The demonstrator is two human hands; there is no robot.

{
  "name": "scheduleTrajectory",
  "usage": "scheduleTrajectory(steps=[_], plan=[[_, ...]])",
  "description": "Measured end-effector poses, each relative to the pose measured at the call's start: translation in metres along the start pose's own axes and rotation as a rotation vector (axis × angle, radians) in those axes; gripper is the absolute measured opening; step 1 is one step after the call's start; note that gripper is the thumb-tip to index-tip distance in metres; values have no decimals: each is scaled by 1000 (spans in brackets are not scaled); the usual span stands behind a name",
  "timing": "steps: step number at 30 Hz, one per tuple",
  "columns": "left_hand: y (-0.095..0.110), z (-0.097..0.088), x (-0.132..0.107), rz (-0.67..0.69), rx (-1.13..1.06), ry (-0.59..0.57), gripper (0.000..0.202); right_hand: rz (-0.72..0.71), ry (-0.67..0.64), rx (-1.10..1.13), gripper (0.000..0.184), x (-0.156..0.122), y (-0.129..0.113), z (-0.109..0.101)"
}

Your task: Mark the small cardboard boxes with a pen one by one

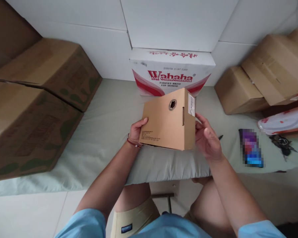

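- A wide surface [111, 112] with a pale green cloth spread on it reaches across in front of the person.
- On its far side, by the wall, sits a big white cardboard box with red print [172, 74].
- The small plain brown cardboard box [161, 120] is right in front of the person, between the two hands, nearer than the white box. Its long side runs mostly left to right, and it leans a bit. Whether its bottom touches the cloth is hard to tell.
- The left hand [137, 130] has the left end of the brown box. Its thumb presses on the broad side facing the person, and its other fingers are hidden behind. It has the firmer hold.
- The right hand [208, 140] is just beside the right end, so the box lies to the left of its fingers. They are loosely bent and apart from the thumb, not pinching anything. It is unclear if the tips touch the box.
- The white paper label [191, 105] is on that right end, up high, so the right hand is the nearer one to it.
- The small round hole [172, 104] is on the broad side, near the top.
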State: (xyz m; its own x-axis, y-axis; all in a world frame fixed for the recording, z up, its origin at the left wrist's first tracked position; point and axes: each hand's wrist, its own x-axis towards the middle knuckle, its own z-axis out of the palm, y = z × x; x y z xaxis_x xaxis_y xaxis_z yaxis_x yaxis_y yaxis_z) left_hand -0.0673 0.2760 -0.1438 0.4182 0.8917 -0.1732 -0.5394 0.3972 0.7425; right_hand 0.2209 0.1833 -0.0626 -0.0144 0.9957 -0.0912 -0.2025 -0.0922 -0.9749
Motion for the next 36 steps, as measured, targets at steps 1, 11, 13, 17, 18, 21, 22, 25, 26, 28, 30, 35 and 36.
scheduleTrajectory(steps=[1,11,13,17,18,21,22,25,26,28,30,35,36], plan=[[1,4,-1,-13,5,1,68,-3,20,-9,77,2,-1,-1],[4,23,-8,127,59,-16,107,-84,53,-217,104,9,2,-19],[4,23,-9,154,90,-10,114,-94,87,-240,98,10,2,-21],[3,25,-7,169,95,-17,119,-125,106,-235,94,12,2,-21],[2,25,-6,165,91,-24,117,-136,107,-229,94,12,1,-20],[-2,22,-4,172,70,-17,105,-143,79,-189,95,10,-1,-17],[-3,21,-3,179,59,-5,100,-141,53,-167,96,9,-2,-15],[-4,15,-1,186,34,40,86,-131,-54,-100,91,5,-4,-13],[-4,13,0,181,29,51,83,-123,-75,-87,86,4,-4,-13],[-3,12,0,168,24,67,78,-86,-78,-83,78,4,-3,-13],[-1,12,1,175,25,77,79,-6,-25,-83,72,6,0,-14],[4,20,0,304,91,88,94,336,98,28,69,18,6,-20],[4,22,-1,330,104,84,92,359,92,52,70,20,6,-21]])
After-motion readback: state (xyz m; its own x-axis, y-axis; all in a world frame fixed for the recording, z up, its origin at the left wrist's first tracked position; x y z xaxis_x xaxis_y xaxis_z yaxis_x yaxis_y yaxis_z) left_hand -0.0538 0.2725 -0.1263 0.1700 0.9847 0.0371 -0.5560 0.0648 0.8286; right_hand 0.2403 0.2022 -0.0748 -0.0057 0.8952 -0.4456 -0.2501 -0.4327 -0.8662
